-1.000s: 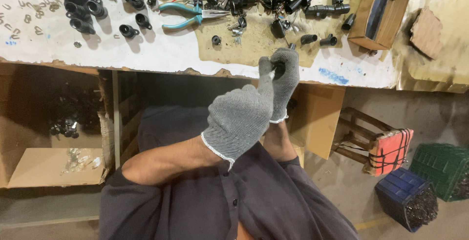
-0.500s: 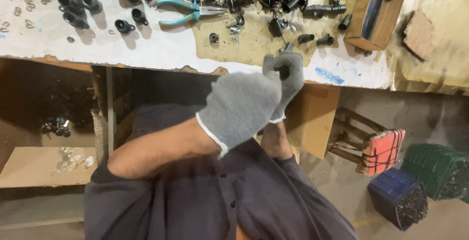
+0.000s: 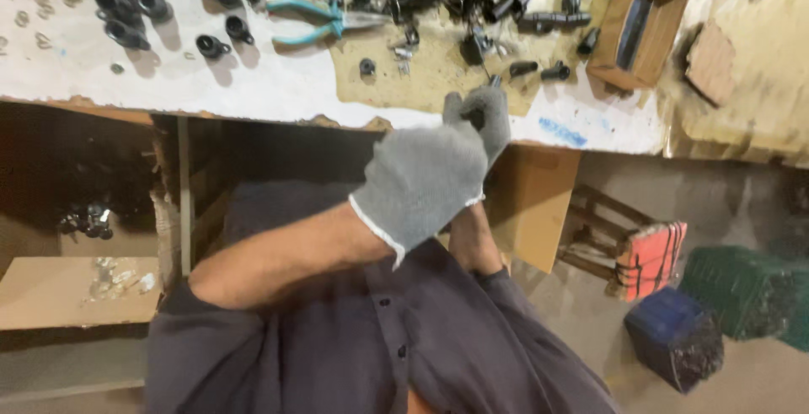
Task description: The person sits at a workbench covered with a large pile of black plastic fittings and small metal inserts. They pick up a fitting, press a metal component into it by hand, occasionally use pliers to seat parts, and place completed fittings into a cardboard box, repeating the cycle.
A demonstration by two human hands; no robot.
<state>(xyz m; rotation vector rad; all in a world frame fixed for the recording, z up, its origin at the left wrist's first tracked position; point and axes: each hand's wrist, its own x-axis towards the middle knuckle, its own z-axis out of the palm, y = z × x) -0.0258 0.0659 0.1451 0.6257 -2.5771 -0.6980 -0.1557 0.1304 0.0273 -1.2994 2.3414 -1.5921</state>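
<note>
Both my hands wear grey knit gloves and are pressed together just below the workbench edge. My left hand [image 3: 421, 182] is in front, its back to the camera, fingers curled toward the other hand. Behind it, the fingertips of my right hand [image 3: 487, 119] pinch a small black fitting [image 3: 475, 115], which is mostly hidden. Bare forearms and a dark buttoned shirt [image 3: 354, 355] fill the lower view.
The worn white workbench [image 3: 253, 85] carries many black fittings [image 3: 126, 9], teal-handled pliers [image 3: 312, 16] and an open cardboard box [image 3: 640, 22]. Another cardboard box [image 3: 535, 203] hangs under the bench. An orange crate [image 3: 653, 258], a blue bin [image 3: 674, 338] and a green bin [image 3: 742, 296] stand on the floor at right.
My hands stay joined on the fitting. The left hand has turned and dropped slightly, and the view has shifted a little.
</note>
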